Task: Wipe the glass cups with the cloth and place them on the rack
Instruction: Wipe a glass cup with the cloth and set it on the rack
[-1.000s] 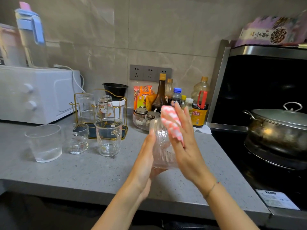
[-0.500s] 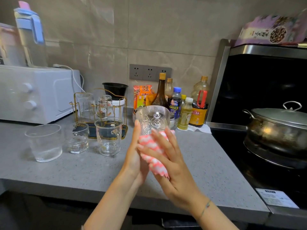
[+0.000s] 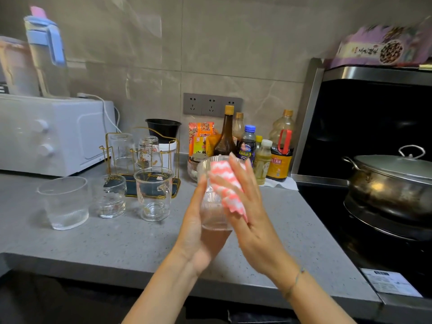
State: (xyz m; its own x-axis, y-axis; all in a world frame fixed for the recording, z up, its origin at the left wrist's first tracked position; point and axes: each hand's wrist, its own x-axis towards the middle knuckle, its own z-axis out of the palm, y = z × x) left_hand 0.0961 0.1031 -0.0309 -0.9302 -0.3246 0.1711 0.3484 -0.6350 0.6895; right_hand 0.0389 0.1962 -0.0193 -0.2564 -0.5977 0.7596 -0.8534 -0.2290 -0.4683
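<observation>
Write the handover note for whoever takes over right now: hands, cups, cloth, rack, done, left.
Left hand: cradles the ribbed cup above the counter, fingers straight along its side.
Right hand: flat fingers press the pink-and-white cloth against that cup.
Rack: plain glass and printed glass upside down on it.
Counter: wide cup, small cup and handled mug stand before the rack.
Done: two racked.
Left: finish wiping this cup, rack it, then the three standing cups.
</observation>
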